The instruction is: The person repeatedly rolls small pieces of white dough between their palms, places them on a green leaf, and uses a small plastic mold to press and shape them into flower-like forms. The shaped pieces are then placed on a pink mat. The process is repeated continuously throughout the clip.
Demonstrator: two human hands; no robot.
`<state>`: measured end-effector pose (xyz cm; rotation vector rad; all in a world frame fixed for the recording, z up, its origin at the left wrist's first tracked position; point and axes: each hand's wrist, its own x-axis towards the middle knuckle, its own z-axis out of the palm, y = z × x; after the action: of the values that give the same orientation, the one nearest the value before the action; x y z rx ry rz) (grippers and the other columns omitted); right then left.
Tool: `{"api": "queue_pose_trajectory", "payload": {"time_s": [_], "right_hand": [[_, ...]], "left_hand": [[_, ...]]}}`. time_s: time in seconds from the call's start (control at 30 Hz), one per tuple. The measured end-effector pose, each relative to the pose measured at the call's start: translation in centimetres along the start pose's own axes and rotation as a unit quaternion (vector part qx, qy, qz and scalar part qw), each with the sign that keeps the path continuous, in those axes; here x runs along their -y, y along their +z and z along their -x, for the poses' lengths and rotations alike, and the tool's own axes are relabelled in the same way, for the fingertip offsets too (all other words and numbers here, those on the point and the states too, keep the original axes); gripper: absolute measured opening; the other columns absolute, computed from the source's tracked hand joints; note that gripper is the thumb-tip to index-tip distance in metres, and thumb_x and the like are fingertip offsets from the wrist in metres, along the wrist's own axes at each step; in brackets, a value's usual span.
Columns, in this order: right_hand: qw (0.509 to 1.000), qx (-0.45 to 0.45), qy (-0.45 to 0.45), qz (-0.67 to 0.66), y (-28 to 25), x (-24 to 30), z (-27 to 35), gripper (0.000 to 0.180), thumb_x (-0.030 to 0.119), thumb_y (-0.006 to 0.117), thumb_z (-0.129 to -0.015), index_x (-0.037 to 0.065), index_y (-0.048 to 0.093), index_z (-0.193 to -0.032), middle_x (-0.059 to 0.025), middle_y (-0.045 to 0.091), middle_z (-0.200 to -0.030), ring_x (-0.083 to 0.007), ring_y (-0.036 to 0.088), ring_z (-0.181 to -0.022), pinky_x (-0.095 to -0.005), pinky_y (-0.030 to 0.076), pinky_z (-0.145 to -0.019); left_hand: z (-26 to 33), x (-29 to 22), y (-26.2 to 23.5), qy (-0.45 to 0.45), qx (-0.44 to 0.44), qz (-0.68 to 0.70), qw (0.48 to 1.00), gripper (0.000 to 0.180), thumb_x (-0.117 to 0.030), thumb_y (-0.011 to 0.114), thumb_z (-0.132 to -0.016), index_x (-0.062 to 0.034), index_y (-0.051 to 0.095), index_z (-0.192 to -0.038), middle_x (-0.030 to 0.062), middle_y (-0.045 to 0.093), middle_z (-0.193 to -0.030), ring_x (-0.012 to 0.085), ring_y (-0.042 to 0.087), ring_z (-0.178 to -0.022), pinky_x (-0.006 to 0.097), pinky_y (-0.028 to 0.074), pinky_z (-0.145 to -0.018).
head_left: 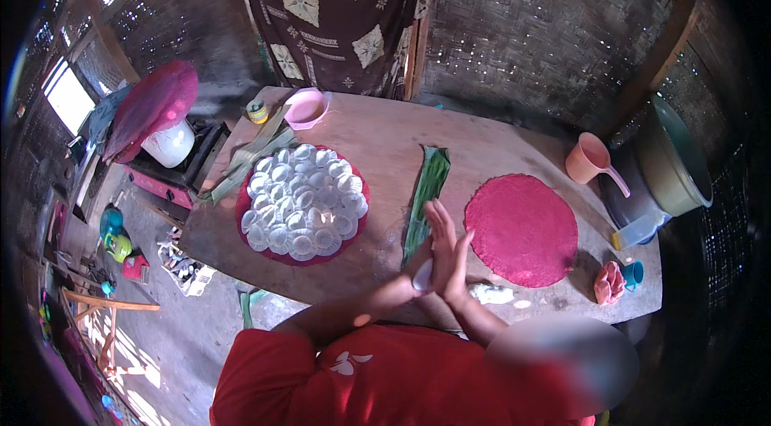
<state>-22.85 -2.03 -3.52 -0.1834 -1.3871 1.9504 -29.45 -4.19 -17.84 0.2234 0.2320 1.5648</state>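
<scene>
Over the near edge of the table, my left hand (410,285) and my right hand (451,259) are pressed palm to palm. A white, dough-like piece (422,275) shows between them at the wrist end. The right hand's fingers are stretched out and slightly apart; the left hand's fingers are mostly hidden behind it. Just beyond my fingertips lies a long green leaf strip (426,193). To the left, a round red tray (242,221) carries many white, round, cup-like pieces (303,199). On the right lies a bare round red tray (522,229), with a white lump (490,293) near its closer edge.
A pink bowl (307,109), a small tin (257,111) and dry leaf strips (261,149) stand at the far left. At right are an orange dipper (590,158), big pots (675,165), a clear container (640,231), a blue mug (634,274) and a pink bundle (609,284).
</scene>
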Motion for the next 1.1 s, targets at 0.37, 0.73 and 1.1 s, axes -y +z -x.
{"api": "queue_pose_trajectory", "payload": {"time_s": [0.37,0.73,1.1], "right_hand": [[0.665,0.106,0.064,0.736,-7.3,-4.8,0.2,0.030,0.022,0.069,-0.084,0.003,0.055,-0.103,-0.0144,0.056,-0.100,-0.0205,0.054,-0.093,-0.0321,0.047,-0.072],[0.931,-0.061,0.242,-0.266,-8.1,5.1,-6.5,0.012,0.013,0.062,-0.089,0.008,0.059,-0.100,0.0019,0.052,-0.069,-0.0109,0.051,-0.056,-0.0273,0.043,-0.049],[0.950,0.085,0.083,0.289,-6.9,-1.4,-4.4,0.038,0.023,0.076,-0.081,-0.002,0.054,-0.099,-0.0111,0.066,-0.095,-0.0142,0.062,-0.084,-0.0291,0.052,-0.070]], "left_hand": [[7.5,-11.9,0.3,0.222,-0.198,-0.074,0.952,0.079,-0.072,0.028,-0.089,-0.0110,0.038,-0.138,0.0089,0.045,-0.140,0.0253,0.056,-0.106,0.042,0.046,-0.094],[-2.1,-6.4,0.4,0.106,-0.259,-0.072,0.957,0.079,-0.071,0.017,-0.090,-0.0146,0.035,-0.143,0.0081,0.038,-0.147,0.0295,0.033,-0.135,0.049,0.025,-0.110],[-4.7,-5.1,-1.7,0.117,-0.030,0.028,0.992,0.044,-0.047,0.052,-0.091,-0.0100,0.055,-0.114,0.0104,0.063,-0.104,0.0232,0.063,-0.094,0.037,0.054,-0.080]]}}
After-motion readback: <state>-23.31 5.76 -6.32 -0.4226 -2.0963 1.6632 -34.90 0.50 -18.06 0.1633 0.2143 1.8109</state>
